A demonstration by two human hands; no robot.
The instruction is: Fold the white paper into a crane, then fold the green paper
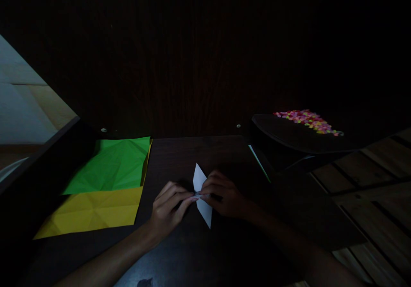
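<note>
Mid-fold: left hand [168, 208] and right hand [224, 197], fingers closed on the waist of a white folded paper [203, 193] at the centre of the dark desk [192, 150], apparently pressing a crease that calls for firm, even pressure; green sheet [112, 165] and yellow sheet [96, 210] lie left.

Matt white folded paper [203, 193], creased green paper [112, 165], dark wood table [192, 150]
</note>
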